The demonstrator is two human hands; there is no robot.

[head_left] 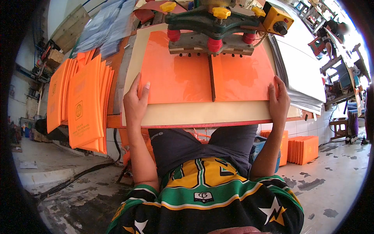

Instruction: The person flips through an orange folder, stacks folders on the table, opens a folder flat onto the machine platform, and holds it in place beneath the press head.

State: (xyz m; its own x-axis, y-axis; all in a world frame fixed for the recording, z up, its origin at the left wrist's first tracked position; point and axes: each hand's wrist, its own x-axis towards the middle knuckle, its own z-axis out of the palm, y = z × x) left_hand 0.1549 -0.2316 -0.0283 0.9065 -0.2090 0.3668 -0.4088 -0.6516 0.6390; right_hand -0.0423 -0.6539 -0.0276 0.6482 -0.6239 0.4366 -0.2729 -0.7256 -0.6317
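A wide orange plastic cover [175,74] lies on the cream board [202,113] of the press table, its glossy surface split by a dark strip [212,80]. My left hand [136,97] holds its left edge, with the thumb on the near corner and a finger stretched along the side. At the opposite edge, my right hand [279,99] holds the right side between thumb and bent fingers. Over the far part of the cover hangs the green press head [212,23], with red posts and yellow knobs. My fingertips are partly hidden at both edges.
Printed orange folders [85,105] stand bunched at the table's left end. Clear plastic sheets [105,29] lie behind them, and white sheets [300,66] are stacked at right. A yellow switch box [277,19] sits beside the press. More orange folders [303,149] stand on the floor; a person [333,33] is farther back.
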